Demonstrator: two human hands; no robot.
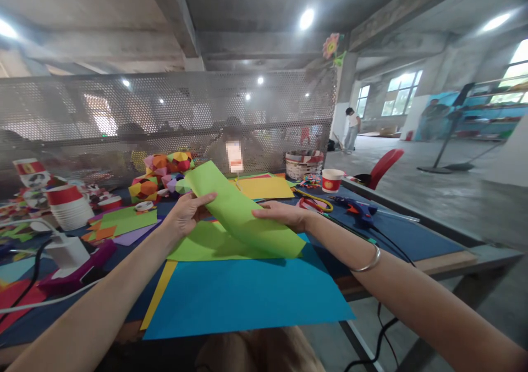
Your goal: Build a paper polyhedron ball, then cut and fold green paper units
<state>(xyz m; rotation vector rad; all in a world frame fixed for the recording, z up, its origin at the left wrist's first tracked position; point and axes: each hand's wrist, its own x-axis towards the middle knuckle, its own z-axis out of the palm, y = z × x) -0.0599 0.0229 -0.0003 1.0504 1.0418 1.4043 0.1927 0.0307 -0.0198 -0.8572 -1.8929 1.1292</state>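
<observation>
A strip of light green paper (235, 204) is held up slantwise between my two hands. My left hand (190, 210) pinches its left edge, thumb on top and the other fingers behind. With the thumb on its face, my right hand (284, 215) grips the strip's right side; the fingers underneath are hidden. The strip's lower right end curves down. Below it lies another green sheet (198, 245) on a large blue sheet (247, 300), which overhangs the table's front edge. A yellow sheet (159, 300) peeks out at the blue sheet's left.
Stacked paper cups (70, 207), a purple power strip (78, 267) and folded paper balls (167, 168) stand left. On the right are a glue gun (358, 210), a paper cup (332, 181) and a woven basket (304, 166). A perforated metal screen (165, 108) rises behind; a person (352, 127) stands far off.
</observation>
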